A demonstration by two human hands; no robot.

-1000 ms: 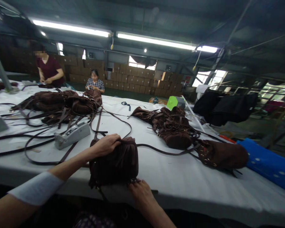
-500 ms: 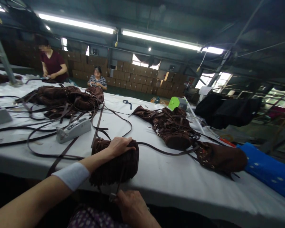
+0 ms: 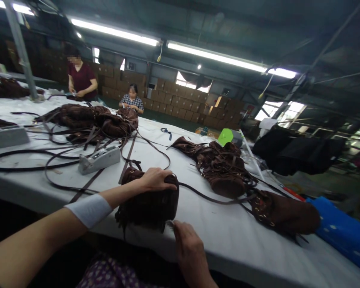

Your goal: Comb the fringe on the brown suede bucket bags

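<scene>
A dark brown fringed bag (image 3: 148,210) lies on its side at the near edge of the white-covered table. My left hand (image 3: 156,180) grips it from above, fingers bent over its upper right part. Just below the bag's right end, my right hand (image 3: 190,244) is closed in a pinch. A small pale, greyish piece (image 3: 169,225) sticks out from those fingertips, too small and blurred to name. From the bag a long brown strap (image 3: 204,197) runs right across the cloth. A grey tape dispenser (image 3: 100,160) stands behind and left of my left hand.
Brown bags with tangled straps (image 3: 87,120) are heaped at the left, and more brown bags (image 3: 222,172) lie at the right. Beside them is a blue sheet (image 3: 342,230). A second grey dispenser (image 3: 7,137) stands far left. Two people work across the table.
My right hand has moved up and right, carrying the small pale piece to the bag's lower right. My left hand keeps its hold on the bag. The whole view has shifted slightly.
</scene>
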